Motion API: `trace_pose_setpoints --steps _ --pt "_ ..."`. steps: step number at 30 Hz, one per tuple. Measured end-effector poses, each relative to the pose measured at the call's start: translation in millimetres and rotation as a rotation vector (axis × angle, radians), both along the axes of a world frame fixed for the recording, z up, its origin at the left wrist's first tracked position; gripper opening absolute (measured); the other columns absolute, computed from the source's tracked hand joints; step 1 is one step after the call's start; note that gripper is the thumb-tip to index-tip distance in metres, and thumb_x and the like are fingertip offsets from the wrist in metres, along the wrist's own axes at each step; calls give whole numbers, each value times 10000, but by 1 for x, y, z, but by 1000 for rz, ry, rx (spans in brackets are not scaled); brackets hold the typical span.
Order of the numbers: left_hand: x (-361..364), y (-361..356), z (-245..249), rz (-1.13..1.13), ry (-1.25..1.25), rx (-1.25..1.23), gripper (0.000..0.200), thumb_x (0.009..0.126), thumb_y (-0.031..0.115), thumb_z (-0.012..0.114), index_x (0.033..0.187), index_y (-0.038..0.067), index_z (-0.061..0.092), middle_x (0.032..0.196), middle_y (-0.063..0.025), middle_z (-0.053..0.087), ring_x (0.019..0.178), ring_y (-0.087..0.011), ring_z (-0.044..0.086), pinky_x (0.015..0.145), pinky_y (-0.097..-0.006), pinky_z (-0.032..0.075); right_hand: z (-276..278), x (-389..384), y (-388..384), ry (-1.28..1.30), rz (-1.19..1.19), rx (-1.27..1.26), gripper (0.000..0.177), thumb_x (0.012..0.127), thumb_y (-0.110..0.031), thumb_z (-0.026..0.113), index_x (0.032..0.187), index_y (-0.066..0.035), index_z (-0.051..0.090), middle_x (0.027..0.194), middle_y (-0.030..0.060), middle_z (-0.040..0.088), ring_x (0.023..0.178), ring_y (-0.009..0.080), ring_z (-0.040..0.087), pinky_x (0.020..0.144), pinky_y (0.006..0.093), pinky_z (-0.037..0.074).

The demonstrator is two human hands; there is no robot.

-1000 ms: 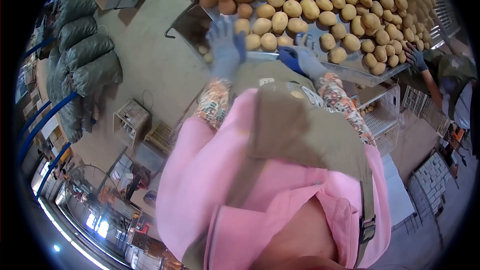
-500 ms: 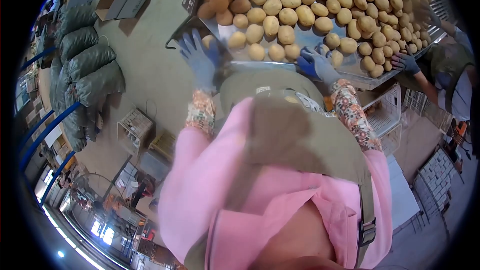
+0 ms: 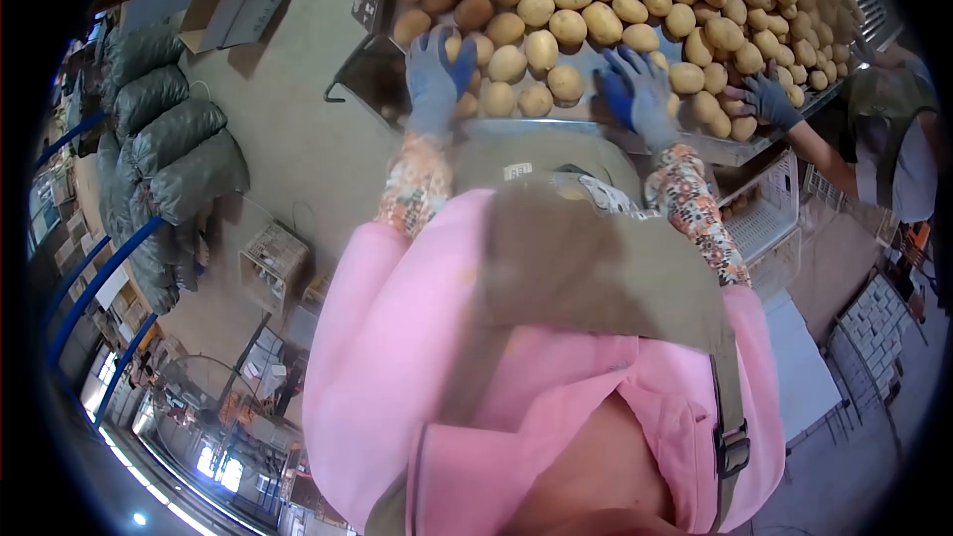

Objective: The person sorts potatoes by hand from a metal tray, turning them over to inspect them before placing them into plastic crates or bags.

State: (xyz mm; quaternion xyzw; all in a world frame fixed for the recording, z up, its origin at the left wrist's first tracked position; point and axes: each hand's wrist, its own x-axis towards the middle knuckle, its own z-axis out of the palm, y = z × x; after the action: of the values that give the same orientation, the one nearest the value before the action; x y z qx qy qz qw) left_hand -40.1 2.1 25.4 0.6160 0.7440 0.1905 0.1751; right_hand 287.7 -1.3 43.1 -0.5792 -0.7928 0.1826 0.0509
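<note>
- Table (image 3: 588,109), near edge: narrow bare strip of metal, open between the nearest potatoes (image 3: 566,84) and the right grip (image 3: 640,94).
- Table, middle and right: potatoes close-set, partly heaped; surface route blocked, passage only above them.
- Table, right side: co-worker's grip (image 3: 769,102) among the potatoes, near the right grip, a few potatoes between.
- Table, left end: dark side panel (image 3: 373,74) with hooked edge, just beside the left grip (image 3: 434,84).
- Floor (image 3: 283,79), left: wide open lane between table and filled sacks (image 3: 184,139).
- Below right edge: white crate (image 3: 769,208), filling room there.
- Far right corner: blurred; gaps there hard to judge.
</note>
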Motion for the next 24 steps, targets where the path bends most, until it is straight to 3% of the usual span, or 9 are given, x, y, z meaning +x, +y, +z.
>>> trace_pose_setpoints --steps 1,5,7,9,11,15,18,21,24 --pt "-3 -16 -3 -5 -63 31 555 834 409 643 1239 44 541 1227 -222 547 1103 -360 541 970 -429 423 7 12 -11 -213 -23 -65 462 886 -287 539 1343 -226 497 1416 95 455 1342 283 371 1104 504 233" --pt "-6 -62 -10 -8 -217 225 595 825 330 689 1278 2 488 1243 -226 540 1126 -351 542 998 -421 409 -4 26 -47 -311 178 -66 454 927 -321 455 1377 -263 460 1483 93 371 1412 269 252 1131 556 100" --pt "-6 -75 -13 177 -602 110 601 817 268 711 1285 -17 465 1236 -203 545 1138 -354 531 1003 -423 406 -19 23 -50 -318 105 -132 433 943 -290 416 1371 -262 476 1489 95 364 1431 263 207 1136 564 41" --pt "-1 -76 12 255 -834 -5 606 830 335 682 1283 -8 471 1245 -195 535 1151 -365 509 1020 -446 377 9 -16 -40 -364 26 -140 418 930 -251 458 1344 -218 512 1435 108 433 1378 292 315 1134 506 167" --pt "-4 -78 -5 168 75 113 634 838 419 641 1278 -6 474 1283 -176 515 1193 -370 479 1042 -477 333 0 -29 -29 263 87 -627 403 920 -211 500 1318 -165 535 1349 120 516 1250 305 469 1073 417 327" --pt "20 -49 5 -24 241 197 605 860 462 577 1314 72 484 1343 -147 485 1242 -368 437 1049 -508 292 8 -84 -21 343 466 -464 384 898 -168 551 1279 -121 557 1241 113 594 1097 283 574 956 341 442" --pt "27 -50 -23 -233 338 89 482 900 422 527 1353 259 500 1389 -132 449 1218 -347 456 1036 -479 304 56 -98 -16 661 40 -644 309 887 -176 602 1183 -90 605 1133 124 637 1051 270 598 914 342 471" --pt "17 -47 -5 -190 366 14 443 896 409 536 1305 238 545 1360 -132 480 1187 -325 494 1028 -460 318 36 -58 -13 722 -152 -503 282 953 -185 544 1213 -83 585 1085 97 631 1013 190 595 883 301 470" --pt "9 -32 12 -150 254 -64 374 902 365 531 1230 197 595 1287 -119 547 1129 -294 542 1018 -445 329 10 3 -21 619 -244 -112 317 883 -215 608 1180 -107 613 1171 149 620 1115 302 567 965 384 437"
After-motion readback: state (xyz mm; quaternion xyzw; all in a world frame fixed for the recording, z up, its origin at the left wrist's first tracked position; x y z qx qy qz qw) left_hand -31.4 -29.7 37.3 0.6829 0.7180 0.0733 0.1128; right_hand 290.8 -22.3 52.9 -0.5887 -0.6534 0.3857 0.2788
